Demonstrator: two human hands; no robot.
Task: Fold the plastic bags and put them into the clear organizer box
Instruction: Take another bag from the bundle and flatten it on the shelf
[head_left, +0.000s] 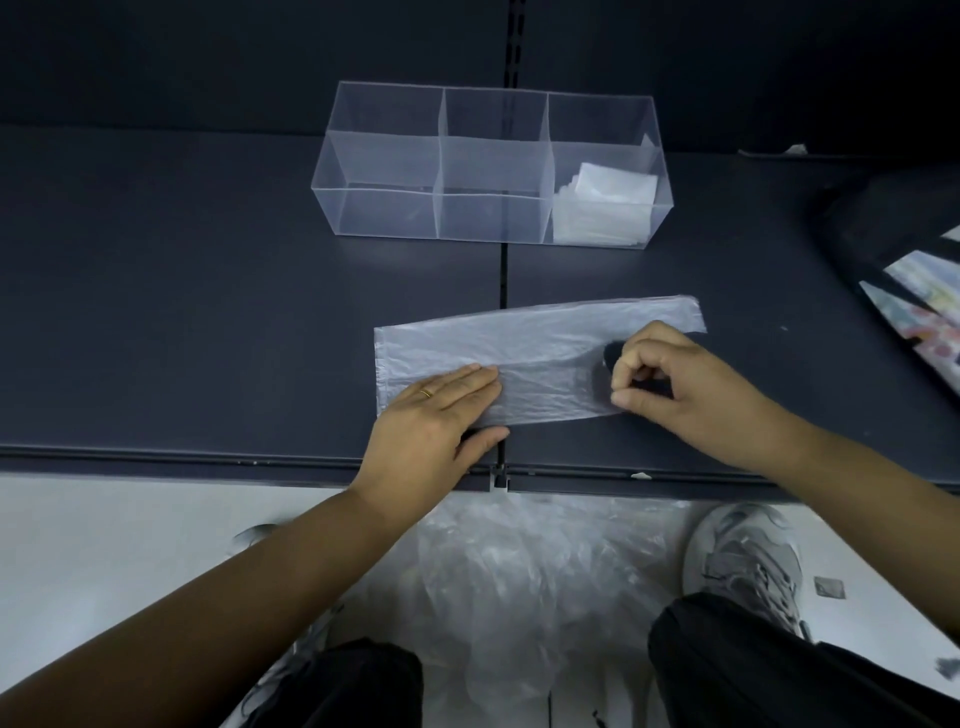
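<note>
A translucent plastic bag (540, 348), folded lengthwise into a long strip, lies flat on the dark shelf (208, 312). My left hand (436, 415) presses flat on the strip's left part, fingers straight. My right hand (675, 379) has its fingers curled and pinches the bag's right end near the front edge. Behind them stands the clear organizer box (384, 156) with three compartments. Its right compartment holds several folded white bags (602, 202); the left and middle ones hold nothing.
A heap of loose plastic bags (519, 582) lies on the floor between my knees, below the shelf's front edge. A dark bag with a printed panel (914, 270) sits at the right of the shelf. My shoe (748, 561) is at the lower right.
</note>
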